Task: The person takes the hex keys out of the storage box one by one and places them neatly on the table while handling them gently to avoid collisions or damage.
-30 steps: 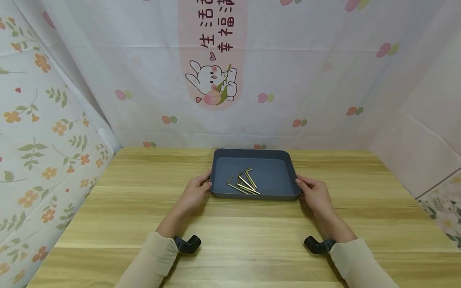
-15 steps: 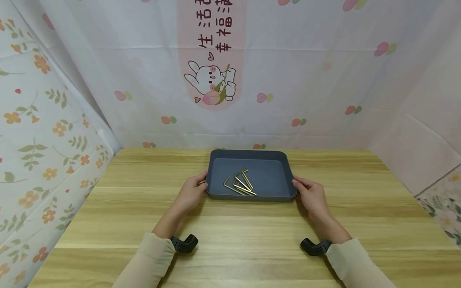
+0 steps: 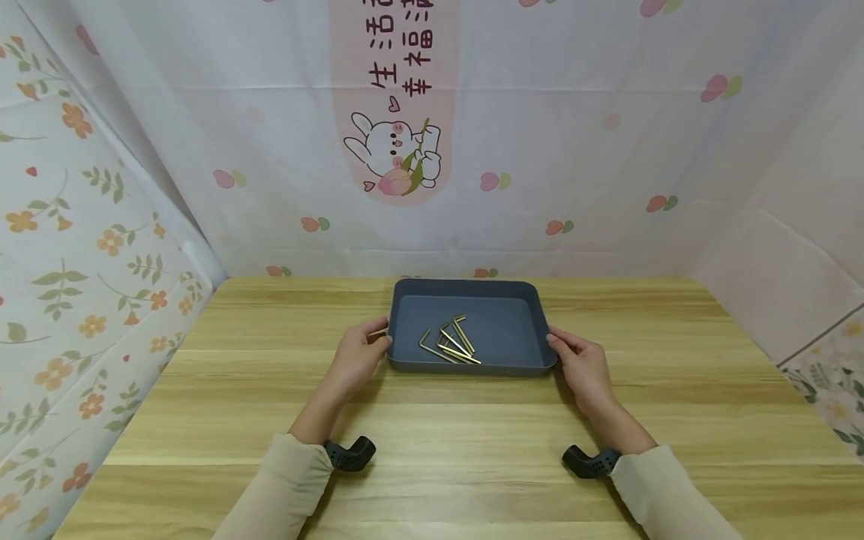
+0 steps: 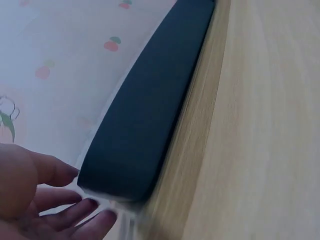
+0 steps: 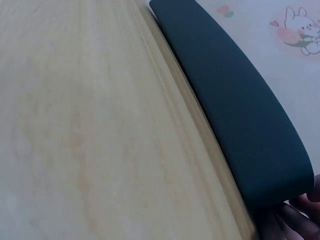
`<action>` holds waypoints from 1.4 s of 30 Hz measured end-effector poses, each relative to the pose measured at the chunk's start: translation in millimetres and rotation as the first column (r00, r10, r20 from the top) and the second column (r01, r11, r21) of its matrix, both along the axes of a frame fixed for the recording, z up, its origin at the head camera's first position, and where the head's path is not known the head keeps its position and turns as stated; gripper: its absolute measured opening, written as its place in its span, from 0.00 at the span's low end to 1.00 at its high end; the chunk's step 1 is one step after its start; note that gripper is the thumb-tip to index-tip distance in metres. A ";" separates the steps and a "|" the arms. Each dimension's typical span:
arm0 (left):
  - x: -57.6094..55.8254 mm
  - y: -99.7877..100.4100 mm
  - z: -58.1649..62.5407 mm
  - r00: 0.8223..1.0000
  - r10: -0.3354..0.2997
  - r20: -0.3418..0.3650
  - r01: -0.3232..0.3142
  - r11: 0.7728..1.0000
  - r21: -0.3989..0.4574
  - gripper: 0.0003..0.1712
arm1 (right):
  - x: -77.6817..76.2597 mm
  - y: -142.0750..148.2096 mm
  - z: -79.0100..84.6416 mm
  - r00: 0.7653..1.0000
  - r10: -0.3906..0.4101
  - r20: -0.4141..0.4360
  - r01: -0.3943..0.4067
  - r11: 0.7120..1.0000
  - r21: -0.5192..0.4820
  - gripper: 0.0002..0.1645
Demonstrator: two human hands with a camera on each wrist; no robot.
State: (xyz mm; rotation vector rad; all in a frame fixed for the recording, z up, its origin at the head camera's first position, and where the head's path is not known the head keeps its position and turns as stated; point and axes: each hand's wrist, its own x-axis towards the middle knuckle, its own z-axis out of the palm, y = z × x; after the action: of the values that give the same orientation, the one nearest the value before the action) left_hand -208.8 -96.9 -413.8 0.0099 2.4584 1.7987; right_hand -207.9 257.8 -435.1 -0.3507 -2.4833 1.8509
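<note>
A dark grey rectangular tray (image 3: 499,322) sits near the back of the wooden table. Several gold-coloured L-shaped hex keys (image 3: 466,345) lie in its left front part, some crossing each other. At the tray's left end, my left hand (image 3: 359,354) has its thumb tip at the rim. The left wrist view shows that hand's fingers (image 4: 92,202) loose and spread just off the tray's end. My right hand (image 3: 584,367) grips the right end, thumb on the rim and fingers low behind it. The right wrist view catches only its fingertips (image 5: 300,215) at the corner.
Bare wooden table (image 3: 466,465) lies in front of the tray. A printed curtain (image 3: 513,150) hangs right behind the tray, and a flowered cloth (image 3: 101,300) borders the left. Black wrist mounts (image 3: 351,454) jut inward from both sleeves.
Since a second ago the tray and both hands have shifted slightly left. Over the last half second the tray stays almost still, while the left forearm edges slightly right.
</note>
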 end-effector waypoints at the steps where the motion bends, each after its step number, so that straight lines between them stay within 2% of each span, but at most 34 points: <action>1: 0.2 1.6 1.9 1.000 0.021 -0.020 -0.021 1.000 -0.023 0.28 | 0.0 0.0 0.2 1.000 -0.002 0.002 0.002 1.000 -0.002 0.27; 3: 0.8 5.6 6.4 0.995 0.066 -0.072 -0.072 0.994 -0.078 0.27 | -0.2 0.2 0.7 1.000 -0.009 0.006 0.009 1.000 -0.010 0.27; 5: 1.1 11.0 11.4 0.987 0.085 -0.133 -0.101 0.987 -0.122 0.26 | -0.3 -0.3 1.5 1.000 -0.014 0.008 0.015 1.000 -0.019 0.28; 9: -1.7 23.2 21.0 0.964 0.057 -0.260 -0.123 0.962 -0.242 0.22 | -1.0 -1.9 3.0 1.000 -0.026 0.003 0.026 0.999 -0.047 0.28; 11: -4.2 29.0 25.8 0.954 0.033 -0.298 -0.129 0.943 -0.308 0.21 | -1.3 -2.6 3.3 1.000 -0.031 0.001 0.031 0.998 -0.052 0.28; 13: -6.7 34.3 30.4 0.955 0.011 -0.297 -0.120 0.928 -0.352 0.19 | -1.6 -3.0 3.2 0.999 -0.032 0.002 0.032 0.998 -0.054 0.28; 15: -9.5 39.3 34.9 0.963 -0.021 -0.269 -0.083 0.925 -0.370 0.18 | -1.9 -2.8 2.8 1.000 -0.030 0.000 0.030 0.998 -0.055 0.28; 19: -18.0 48.0 40.7 0.976 -0.125 -0.177 0.049 0.924 -0.378 0.17 | -3.4 -1.6 1.1 0.999 -0.031 -0.008 0.030 0.998 -0.055 0.28; 22: -27.1 52.8 41.6 0.977 -0.193 -0.086 0.154 0.930 -0.333 0.18 | -4.0 -1.1 0.0 0.999 -0.044 -0.012 0.044 0.998 -0.047 0.27; 25: -35.5 56.8 41.7 0.975 -0.221 0.030 0.222 0.944 -0.243 0.17 | -3.7 -0.4 -0.9 0.999 -0.046 -0.012 0.045 0.999 -0.031 0.27; 29: -44.8 62.3 42.6 0.964 -0.209 0.166 0.233 0.962 -0.140 0.17 | -2.5 0.4 -1.0 0.999 -0.030 -0.011 0.030 0.999 -0.025 0.27; 32: -51.5 67.2 43.0 0.951 -0.199 0.236 0.222 0.972 -0.074 0.17 | -1.8 0.5 -0.8 1.000 -0.026 -0.013 0.026 0.999 -0.030 0.27; 37: -58.7 76.2 43.8 0.929 -0.186 0.321 0.199 0.980 -0.007 0.16 | -2.4 0.2 -2.0 1.000 -0.028 -0.010 0.028 0.999 -0.028 0.27; 42: -61.3 84.0 44.3 0.916 -0.170 0.363 0.188 0.982 -0.012 0.16 | -2.9 -0.4 -3.3 1.000 -0.031 -0.006 0.031 0.999 -0.032 0.26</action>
State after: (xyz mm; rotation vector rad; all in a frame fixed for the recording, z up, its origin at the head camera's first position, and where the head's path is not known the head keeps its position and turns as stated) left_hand -270.1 -13.0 -369.5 -0.0877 2.1625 1.5111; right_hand -210.7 257.4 -438.4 -0.3808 -2.4322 1.8787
